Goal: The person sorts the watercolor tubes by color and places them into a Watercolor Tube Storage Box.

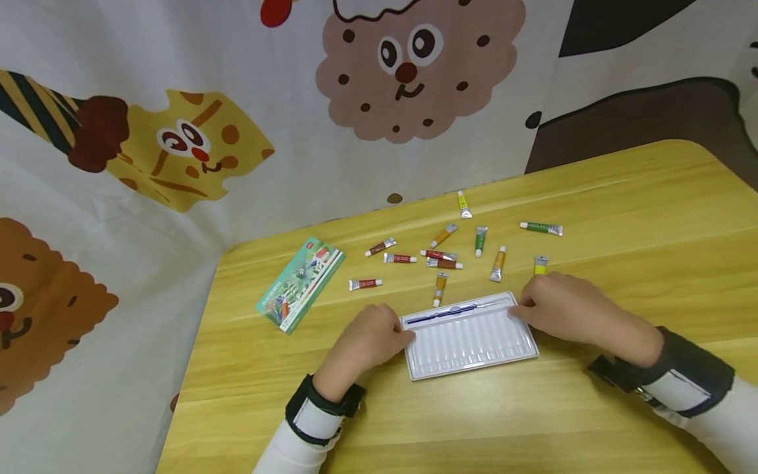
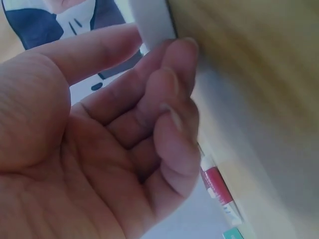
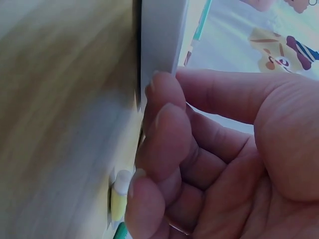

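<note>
A white plastic tray with a row of narrow slots sits low over the wooden table in front of me. In its long upper groove lies a paintbrush with a blue handle. My left hand pinches the tray's left edge between thumb and fingers; in the left wrist view the tray's white side meets the fingertips. At the opposite end my right hand pinches the right edge, with the thumb over the rim. Whether the tray touches the table is hard to tell.
Several small paint tubes lie scattered behind the tray, among them a red tube, an ochre tube and a green tube. A yellow tube is close to my right hand. Leftward lies a green printed box. A patterned curtain hangs behind the table.
</note>
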`<state>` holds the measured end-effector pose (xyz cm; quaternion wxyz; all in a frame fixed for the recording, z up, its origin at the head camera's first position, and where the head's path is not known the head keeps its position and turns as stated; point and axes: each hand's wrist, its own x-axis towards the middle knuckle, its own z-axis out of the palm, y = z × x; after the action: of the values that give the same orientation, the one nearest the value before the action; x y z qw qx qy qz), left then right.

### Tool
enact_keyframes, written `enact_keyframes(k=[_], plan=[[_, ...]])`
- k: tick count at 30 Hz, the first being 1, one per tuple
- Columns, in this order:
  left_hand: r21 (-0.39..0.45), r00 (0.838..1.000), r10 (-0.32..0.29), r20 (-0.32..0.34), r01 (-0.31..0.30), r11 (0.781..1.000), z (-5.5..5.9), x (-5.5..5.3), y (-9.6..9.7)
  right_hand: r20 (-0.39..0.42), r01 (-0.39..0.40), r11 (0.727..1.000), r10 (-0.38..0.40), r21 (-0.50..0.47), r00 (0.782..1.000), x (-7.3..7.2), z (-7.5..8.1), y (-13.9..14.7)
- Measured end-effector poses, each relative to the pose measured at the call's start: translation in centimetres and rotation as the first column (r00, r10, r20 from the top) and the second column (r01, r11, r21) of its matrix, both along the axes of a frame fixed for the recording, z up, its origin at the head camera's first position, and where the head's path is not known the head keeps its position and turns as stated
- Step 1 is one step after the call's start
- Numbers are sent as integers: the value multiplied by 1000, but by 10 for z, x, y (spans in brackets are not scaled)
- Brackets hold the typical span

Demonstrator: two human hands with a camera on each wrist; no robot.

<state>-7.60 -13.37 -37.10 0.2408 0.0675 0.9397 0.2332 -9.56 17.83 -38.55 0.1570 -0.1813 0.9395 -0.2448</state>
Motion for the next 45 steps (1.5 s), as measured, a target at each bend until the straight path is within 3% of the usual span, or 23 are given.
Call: enact_keyframes(k=[9, 16, 20, 23, 26, 32, 37, 41, 45], plan=[[7, 998, 29, 54, -29, 1000, 5, -22, -3, 34, -4, 1000, 3, 14, 999, -13, 5, -7], [-4, 995, 63, 79, -63, 998, 6, -25, -3, 32, -3, 1000, 2, 29, 999, -21, 9, -8], [1, 996, 58, 67, -58, 998, 6, -24, -3, -92, -14, 1000, 17, 27, 996, -31, 14, -7], [8, 998, 48, 51, -48, 999, 6, -24, -3, -244, -44, 998, 53, 41, 968, -40, 16, -7], [11, 998, 45, 43, -45, 999, 5, -24, -2, -315, -75, 995, 92, 65, 945, -47, 14, -6], [-24, 997, 66, 28, -66, 998, 6, -23, -1, -279, -110, 992, 123, 63, 952, -52, 9, -7], [-19, 990, 102, -101, -105, 994, 11, -25, 7, -193, -140, 988, 150, 63, 970, -48, 11, -7], [40, 982, 39, -184, -32, 999, 12, -35, 20, -126, -144, 987, 152, 69, 980, -43, 15, -6], [44, 984, -17, -177, 25, 999, 10, -49, 33, -69, -156, 985, 162, 78, 984, -40, 16, -6]])
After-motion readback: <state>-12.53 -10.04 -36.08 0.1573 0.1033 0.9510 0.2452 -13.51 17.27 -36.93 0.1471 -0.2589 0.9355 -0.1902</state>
